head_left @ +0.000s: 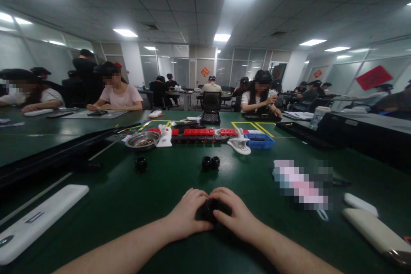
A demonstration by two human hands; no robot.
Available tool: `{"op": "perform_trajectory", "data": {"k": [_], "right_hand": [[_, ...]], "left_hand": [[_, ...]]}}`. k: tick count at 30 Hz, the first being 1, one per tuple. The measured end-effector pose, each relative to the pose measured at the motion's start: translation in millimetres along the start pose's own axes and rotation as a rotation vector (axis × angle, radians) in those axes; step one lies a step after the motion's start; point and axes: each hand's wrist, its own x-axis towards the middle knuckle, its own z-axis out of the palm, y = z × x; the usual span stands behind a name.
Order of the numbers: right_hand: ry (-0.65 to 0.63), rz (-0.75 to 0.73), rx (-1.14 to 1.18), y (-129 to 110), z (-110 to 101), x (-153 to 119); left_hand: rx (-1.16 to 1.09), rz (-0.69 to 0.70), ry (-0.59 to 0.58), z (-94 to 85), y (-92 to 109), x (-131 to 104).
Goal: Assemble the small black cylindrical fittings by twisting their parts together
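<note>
Near the front of the green table (pixel 173 175), my left hand (pixel 188 212) and my right hand (pixel 236 214) close around a small black round part (pixel 211 206) from either side. Fingers cover much of it, so its exact kind is hard to make out. Beyond my hands stand two similar black round parts (pixel 210 162), side by side and touching. A further black round part (pixel 141 164) sits apart from them, to the left.
Farther back are a metal bowl (pixel 143 140) of small pieces, red strips (pixel 199 132), white clamps (pixel 239 143) and a blue bin (pixel 260 140). A long white case (pixel 41 220) lies left; a blurred pink item (pixel 300 184) and a cream case (pixel 374 231) lie right. Co-workers sit opposite.
</note>
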Motion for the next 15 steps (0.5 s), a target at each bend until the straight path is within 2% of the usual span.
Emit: {"op": "perform_trajectory", "data": {"k": [3, 10, 15], "right_hand": [[-0.018, -0.006, 0.023, 5.6, 0.4, -2.4], [0.09, 0.086, -0.04, 2.9, 2.3, -2.1], [0.028, 0.002, -0.021, -5.5, -0.5, 0.0]], "left_hand": [[-0.003, 0.002, -0.003, -0.2, 0.0, 0.0], [0.002, 0.002, 0.03, 1.3, 0.0, -0.4], [0.003, 0.006, 0.011, 1.0, -0.4, -0.7]]}}
